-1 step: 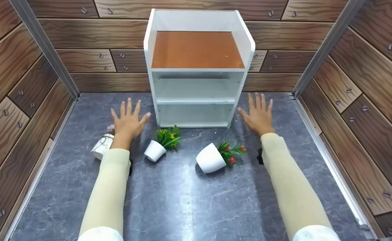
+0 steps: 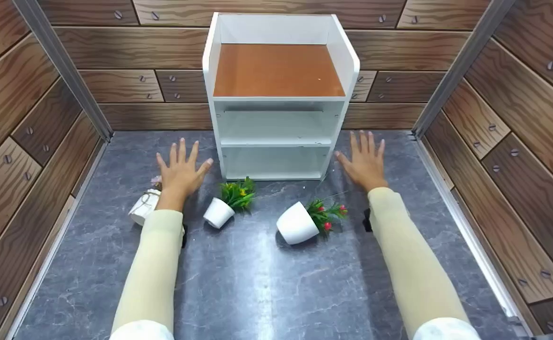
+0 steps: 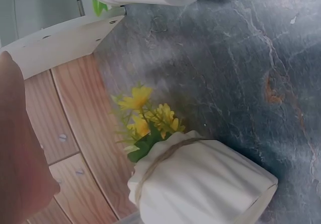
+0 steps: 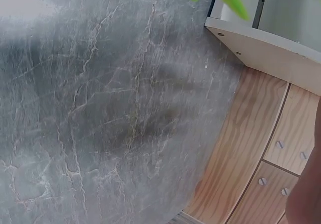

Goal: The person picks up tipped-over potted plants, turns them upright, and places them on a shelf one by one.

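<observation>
Flanking both edges of the white shelf (image 2: 279, 125), left hand (image 2: 180, 175) and right hand (image 2: 366, 163) splay, released, roomy floor (image 2: 267, 288) fronting toppled pots (image 2: 298, 224).

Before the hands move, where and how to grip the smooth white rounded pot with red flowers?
Grip the rounded white pot round its curved body, from above, probably with the right hand: it lies on its side, base leftward, upper wall exposed. Avoid the green, red-flowered foliage sticking out rightward; it looks flimsy.
</observation>
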Action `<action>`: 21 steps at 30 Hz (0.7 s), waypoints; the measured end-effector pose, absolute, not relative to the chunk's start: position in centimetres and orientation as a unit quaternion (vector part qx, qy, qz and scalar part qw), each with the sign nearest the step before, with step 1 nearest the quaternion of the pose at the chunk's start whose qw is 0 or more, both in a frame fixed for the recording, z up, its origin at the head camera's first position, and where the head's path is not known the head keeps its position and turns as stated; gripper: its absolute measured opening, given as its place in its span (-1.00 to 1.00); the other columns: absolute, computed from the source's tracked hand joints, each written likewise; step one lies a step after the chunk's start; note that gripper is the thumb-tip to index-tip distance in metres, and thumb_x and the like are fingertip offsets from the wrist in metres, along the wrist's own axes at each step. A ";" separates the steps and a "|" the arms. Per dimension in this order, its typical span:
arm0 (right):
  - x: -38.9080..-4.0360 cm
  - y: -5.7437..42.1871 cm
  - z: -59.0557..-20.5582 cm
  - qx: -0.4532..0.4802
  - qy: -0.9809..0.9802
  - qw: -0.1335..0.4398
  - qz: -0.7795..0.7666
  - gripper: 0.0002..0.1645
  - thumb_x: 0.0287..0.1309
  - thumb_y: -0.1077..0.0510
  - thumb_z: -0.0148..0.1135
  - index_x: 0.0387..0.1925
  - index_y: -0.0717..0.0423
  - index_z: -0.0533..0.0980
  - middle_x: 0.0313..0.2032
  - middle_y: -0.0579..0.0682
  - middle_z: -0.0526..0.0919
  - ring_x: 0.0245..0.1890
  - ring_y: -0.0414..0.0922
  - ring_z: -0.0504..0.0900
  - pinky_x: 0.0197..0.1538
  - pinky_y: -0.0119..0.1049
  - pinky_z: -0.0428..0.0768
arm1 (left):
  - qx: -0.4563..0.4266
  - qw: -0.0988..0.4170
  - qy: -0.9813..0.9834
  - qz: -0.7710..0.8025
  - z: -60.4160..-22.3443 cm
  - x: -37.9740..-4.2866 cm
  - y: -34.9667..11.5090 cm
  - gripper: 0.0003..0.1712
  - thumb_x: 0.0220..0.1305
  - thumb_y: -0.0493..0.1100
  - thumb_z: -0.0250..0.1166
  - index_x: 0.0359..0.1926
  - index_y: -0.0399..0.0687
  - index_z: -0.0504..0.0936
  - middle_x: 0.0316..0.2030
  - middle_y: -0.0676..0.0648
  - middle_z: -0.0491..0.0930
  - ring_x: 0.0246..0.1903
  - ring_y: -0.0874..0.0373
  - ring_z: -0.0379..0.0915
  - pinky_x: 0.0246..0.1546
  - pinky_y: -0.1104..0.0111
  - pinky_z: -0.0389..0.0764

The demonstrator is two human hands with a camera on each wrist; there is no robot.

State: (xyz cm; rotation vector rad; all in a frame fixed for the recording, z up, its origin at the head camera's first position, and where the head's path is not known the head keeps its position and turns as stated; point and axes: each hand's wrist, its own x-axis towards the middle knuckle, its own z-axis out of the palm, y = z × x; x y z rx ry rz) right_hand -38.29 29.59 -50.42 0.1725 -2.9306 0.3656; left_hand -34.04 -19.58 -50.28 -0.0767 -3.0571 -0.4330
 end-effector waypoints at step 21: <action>-37.1 28.3 -45.6 0.098 -0.943 0.149 0.283 -0.05 0.47 -0.37 -0.16 0.63 -0.07 -0.19 0.62 -0.03 -0.15 0.61 0.04 -0.11 0.56 0.13 -0.05 | -0.052 0.084 -0.984 -0.146 -50.2 -31.7 -20.4 -0.05 0.45 0.45 -0.19 0.63 0.07 -0.14 0.59 -0.28 -0.13 0.54 -0.31 -0.21 0.45 -0.32 -0.36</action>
